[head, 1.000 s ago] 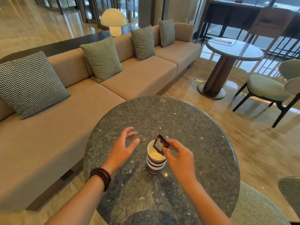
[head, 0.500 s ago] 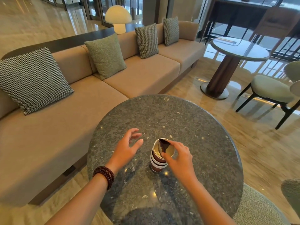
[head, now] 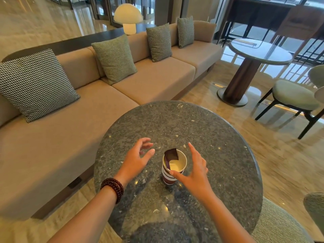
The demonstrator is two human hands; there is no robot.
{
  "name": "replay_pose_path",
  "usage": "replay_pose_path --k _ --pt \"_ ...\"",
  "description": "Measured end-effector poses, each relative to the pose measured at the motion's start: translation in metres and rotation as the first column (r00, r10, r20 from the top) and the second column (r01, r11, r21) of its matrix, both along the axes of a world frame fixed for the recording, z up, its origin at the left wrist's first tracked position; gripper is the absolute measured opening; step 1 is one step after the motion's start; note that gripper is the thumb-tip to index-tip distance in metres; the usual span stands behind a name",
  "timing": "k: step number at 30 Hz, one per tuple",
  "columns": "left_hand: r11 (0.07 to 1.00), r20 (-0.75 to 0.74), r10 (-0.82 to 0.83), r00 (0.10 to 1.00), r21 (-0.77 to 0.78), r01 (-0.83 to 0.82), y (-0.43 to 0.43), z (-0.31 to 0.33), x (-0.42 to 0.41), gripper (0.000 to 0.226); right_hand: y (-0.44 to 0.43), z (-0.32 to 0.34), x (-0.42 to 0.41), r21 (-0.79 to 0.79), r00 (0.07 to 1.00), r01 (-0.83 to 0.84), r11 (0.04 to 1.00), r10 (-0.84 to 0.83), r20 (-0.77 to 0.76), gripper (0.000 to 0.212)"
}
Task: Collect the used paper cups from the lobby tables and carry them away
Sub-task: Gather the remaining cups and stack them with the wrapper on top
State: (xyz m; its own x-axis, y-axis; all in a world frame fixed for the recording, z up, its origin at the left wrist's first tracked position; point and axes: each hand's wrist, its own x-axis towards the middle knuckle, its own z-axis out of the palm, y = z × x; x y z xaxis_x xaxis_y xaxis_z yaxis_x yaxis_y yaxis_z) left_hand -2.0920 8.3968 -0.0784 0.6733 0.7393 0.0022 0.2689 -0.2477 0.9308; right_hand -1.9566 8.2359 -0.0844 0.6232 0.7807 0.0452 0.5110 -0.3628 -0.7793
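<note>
A long beige sofa (head: 84, 137) fills the left of the frame, and a round dark stone table (head: 175, 120) takes up the lower middle. Both arms reach over the table from the bottom edge.

The left hand (head: 135, 160) hovers just left of the cups, fingers spread and loosely bent, holding nothing. The right hand (head: 194, 171) is spread wide just right of them. Its thumb seems to touch the near side by the rim and its fingers are straight, so it has no grasp yet.

The paper cups (head: 167, 177) stand upright in the lower middle of the table, between the two hands, and look like several nested into one stack. A dark wrapper (head: 171, 154) is tucked in the top cup, leaning on the far left of its rim, over a pale bottom.

The step in hand looks like taking hold of the stack. The next move calls for a gentle wrap round the wall and a level lift, so the wrapper stays in.
</note>
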Motion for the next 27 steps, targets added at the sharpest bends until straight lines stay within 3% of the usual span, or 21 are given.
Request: replay_pose_path --k 4,8,12,18,27 --pt "1.0 0.006 0.002 1.0 -0.005 -0.002 -0.002 -0.003 0.0 0.034 -0.004 -0.009 0.004 0.028 0.984 -0.005 1.0 0.01 -0.179 0.113" --pt "0.999 -0.006 0.012 1.0 -0.048 -0.012 -0.003 -0.01 0.0 0.035 -0.012 -0.019 0.008 0.115 0.912 0.124 0.986 -0.067 -0.406 0.095" --pt "0.995 -0.02 0.005 1.0 -0.095 -0.007 -0.005 -0.021 -0.001 0.03 -0.025 -0.041 0.014 0.054 0.905 0.076 0.996 -0.046 -0.423 0.074" --pt "0.987 -0.028 0.005 1.0 -0.159 -0.01 -0.01 -0.037 -0.002 0.031 -0.018 -0.064 0.016 -0.076 0.906 -0.107 0.991 0.066 -0.418 0.097" --pt "0.991 -0.112 -0.059 0.992 -0.122 0.045 -0.02 -0.045 -0.002 0.058 0.001 -0.076 0.012 -0.007 0.938 -0.085 0.996 0.078 -0.337 0.071"
